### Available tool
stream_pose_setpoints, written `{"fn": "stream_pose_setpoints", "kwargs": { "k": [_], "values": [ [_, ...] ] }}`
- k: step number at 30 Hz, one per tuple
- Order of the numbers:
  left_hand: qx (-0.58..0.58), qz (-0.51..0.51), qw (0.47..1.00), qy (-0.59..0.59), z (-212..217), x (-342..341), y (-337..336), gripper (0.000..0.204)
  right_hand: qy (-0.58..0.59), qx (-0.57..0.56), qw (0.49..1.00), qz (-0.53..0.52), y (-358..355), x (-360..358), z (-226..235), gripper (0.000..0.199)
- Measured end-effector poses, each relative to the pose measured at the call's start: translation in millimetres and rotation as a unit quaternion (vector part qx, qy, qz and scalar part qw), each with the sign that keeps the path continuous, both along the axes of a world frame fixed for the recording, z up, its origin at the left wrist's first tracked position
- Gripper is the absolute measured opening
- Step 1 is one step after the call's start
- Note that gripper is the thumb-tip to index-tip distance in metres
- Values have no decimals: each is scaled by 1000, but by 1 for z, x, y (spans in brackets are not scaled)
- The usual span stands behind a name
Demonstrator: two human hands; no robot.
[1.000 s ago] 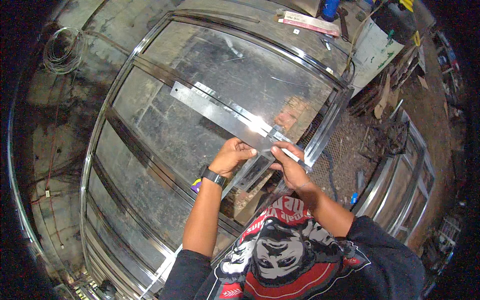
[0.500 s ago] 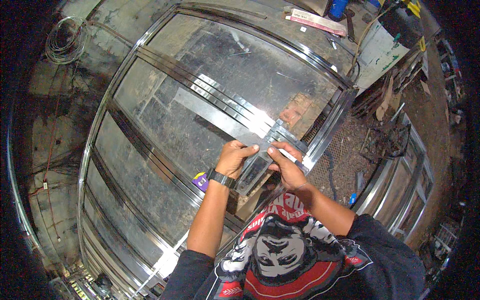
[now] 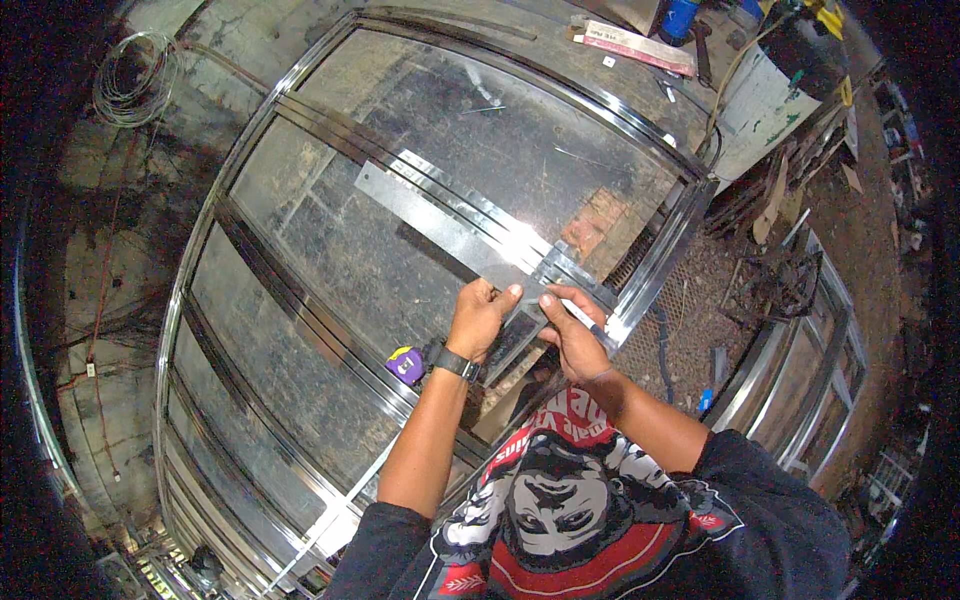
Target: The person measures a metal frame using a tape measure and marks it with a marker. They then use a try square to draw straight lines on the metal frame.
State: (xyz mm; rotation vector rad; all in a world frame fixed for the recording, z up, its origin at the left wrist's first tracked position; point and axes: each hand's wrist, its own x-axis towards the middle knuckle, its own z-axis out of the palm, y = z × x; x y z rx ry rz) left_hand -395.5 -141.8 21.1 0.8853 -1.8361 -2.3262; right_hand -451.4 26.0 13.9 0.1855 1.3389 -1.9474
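A large metal frame (image 3: 640, 115) with glass panels lies flat below me. A flat shiny metal strip (image 3: 440, 225) lies across it, running from upper left down to my hands. My left hand (image 3: 480, 318), with a dark watch on the wrist, presses the near end of the strip with the thumb out. My right hand (image 3: 575, 338) holds a thin white marker (image 3: 585, 318) with its tip at the strip's end, close to the left thumb. A purple and yellow tape measure (image 3: 405, 364) lies on the frame just left of my left wrist.
A coil of wire (image 3: 130, 80) lies on the concrete at upper left. A white drum (image 3: 765, 100) and a long flat box (image 3: 635, 45) stand beyond the frame's far edge. Another metal frame (image 3: 800, 370) leans at right, beside scrap wood and rubble.
The view has shifted slightly. My hands stay together at the strip's near end, the right one with the marker now closer to the left thumb.
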Motion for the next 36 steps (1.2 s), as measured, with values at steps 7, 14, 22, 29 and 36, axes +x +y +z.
{"fn": "stream_pose_setpoints", "kwargs": {
  "k": [7, 14, 22, 29, 36],
  "values": [
    [-35, -2, 999, -29, 5, -1, -1, 18, 47, 65, 997, 9, 8, -6, 10, 37],
    [-54, 0, 999, -8, 6, -2, -1, 20, 331, 96, 939, -24, 33, -26, 33, 14],
    [-50, -3, 999, 11, 10, 2, -3, 22, 399, 113, 908, 68, 15, -36, 31, 15],
    [-14, 17, 999, 37, 0, 2, 0, 20, 407, 121, 902, 76, 10, -40, 39, 16],
    [-29, 20, 999, 22, -9, 2, -2, 19, 437, 160, 878, 114, 14, -43, 40, 17]
  ]
}}
